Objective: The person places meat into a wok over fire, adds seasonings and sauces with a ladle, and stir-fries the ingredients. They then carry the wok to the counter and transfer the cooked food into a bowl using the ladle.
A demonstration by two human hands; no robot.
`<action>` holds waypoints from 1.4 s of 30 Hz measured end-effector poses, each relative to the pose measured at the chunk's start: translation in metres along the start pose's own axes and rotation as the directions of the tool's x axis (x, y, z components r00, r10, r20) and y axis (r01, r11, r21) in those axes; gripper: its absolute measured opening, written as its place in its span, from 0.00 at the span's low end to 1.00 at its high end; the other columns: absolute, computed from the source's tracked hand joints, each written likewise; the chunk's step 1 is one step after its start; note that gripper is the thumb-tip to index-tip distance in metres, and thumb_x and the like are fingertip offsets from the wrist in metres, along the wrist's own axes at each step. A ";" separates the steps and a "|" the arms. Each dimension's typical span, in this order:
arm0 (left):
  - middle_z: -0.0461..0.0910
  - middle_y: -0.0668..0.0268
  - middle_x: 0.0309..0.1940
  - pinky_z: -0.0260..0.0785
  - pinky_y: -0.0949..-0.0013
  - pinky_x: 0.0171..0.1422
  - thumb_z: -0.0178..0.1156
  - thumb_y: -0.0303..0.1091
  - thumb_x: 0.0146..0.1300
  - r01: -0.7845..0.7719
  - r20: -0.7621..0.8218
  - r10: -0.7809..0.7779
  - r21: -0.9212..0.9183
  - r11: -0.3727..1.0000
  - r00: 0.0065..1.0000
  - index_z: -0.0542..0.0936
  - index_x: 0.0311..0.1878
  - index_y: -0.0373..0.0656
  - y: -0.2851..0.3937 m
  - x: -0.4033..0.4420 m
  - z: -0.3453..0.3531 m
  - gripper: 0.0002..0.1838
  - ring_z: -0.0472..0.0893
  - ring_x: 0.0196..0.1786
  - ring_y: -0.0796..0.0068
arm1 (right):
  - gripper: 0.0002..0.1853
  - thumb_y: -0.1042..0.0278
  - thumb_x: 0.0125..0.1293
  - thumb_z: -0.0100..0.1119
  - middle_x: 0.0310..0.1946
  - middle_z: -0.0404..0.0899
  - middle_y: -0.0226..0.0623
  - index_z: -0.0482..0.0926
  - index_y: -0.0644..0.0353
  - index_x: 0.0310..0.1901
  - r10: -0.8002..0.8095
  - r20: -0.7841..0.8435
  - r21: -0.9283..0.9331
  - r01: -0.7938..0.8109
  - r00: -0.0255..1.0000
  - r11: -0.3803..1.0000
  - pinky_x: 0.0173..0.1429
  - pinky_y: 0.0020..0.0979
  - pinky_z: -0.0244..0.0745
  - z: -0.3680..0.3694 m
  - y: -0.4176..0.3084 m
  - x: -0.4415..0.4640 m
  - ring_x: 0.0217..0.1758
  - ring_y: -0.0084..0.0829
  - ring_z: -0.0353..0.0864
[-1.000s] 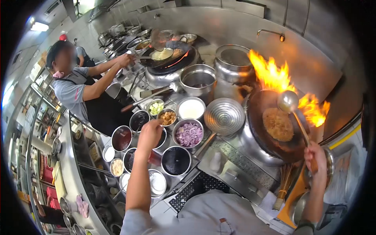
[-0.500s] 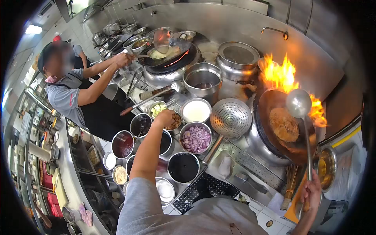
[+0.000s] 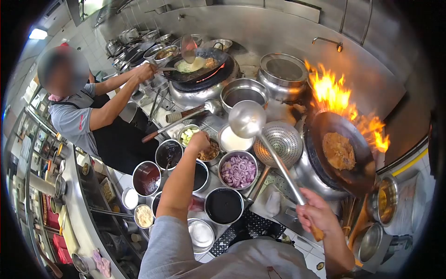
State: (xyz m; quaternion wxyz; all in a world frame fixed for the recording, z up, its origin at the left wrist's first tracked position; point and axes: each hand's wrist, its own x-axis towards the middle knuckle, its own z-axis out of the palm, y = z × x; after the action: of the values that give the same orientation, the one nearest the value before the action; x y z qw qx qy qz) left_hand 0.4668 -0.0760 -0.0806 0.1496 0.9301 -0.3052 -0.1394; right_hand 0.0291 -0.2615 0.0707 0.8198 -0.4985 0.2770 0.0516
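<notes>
My right hand (image 3: pixel 318 211) is closed round the wooden handle of a metal ladle (image 3: pixel 281 160). Its bowl hangs over the white-liquid pot (image 3: pixel 231 140) and the edge of a perforated strainer (image 3: pixel 288 145). My left hand (image 3: pixel 200 141) reaches among the pots, its fingers curled at the rim of a container of brown chopped bits (image 3: pixel 211 152); what they hold is hidden. Pale green pieces (image 3: pixel 188 135) lie in the bowl beside it. At the right, a flat browned piece of food (image 3: pixel 339 151) lies in a tilted wok (image 3: pixel 367 172).
Tall flames (image 3: pixel 332 93) rise behind the wok. Sliced purple onion (image 3: pixel 238 170), dark liquid (image 3: pixel 224 206) and red sauce (image 3: pixel 146 179) fill nearby pots. A co-worker (image 3: pixel 83 121) at left works at another wok (image 3: pixel 216 65). A lidded pot (image 3: pixel 284 69) stands at the back.
The ladle has swung left from over the wok to above the pots, with my right hand moving inward and up. My left hand stays by the brown bits.
</notes>
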 end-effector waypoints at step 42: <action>0.83 0.67 0.26 0.73 0.72 0.28 0.65 0.39 0.58 -0.025 -0.044 -0.005 -0.652 0.758 0.999 0.85 0.39 0.38 -0.036 0.039 -0.061 0.14 0.80 0.26 0.79 | 0.25 0.76 0.64 0.49 0.27 0.68 0.30 0.60 0.60 0.64 0.127 0.204 0.090 -0.148 0.971 0.985 0.16 0.23 0.65 0.070 -0.012 0.102 0.18 0.17 0.67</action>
State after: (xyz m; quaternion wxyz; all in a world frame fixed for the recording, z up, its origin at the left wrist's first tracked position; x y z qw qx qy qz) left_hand 0.5371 -0.0605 -0.0445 0.4712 0.8210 -0.2392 -0.2160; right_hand 0.1477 -0.2275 0.0531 0.8626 -0.4269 0.2307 0.1428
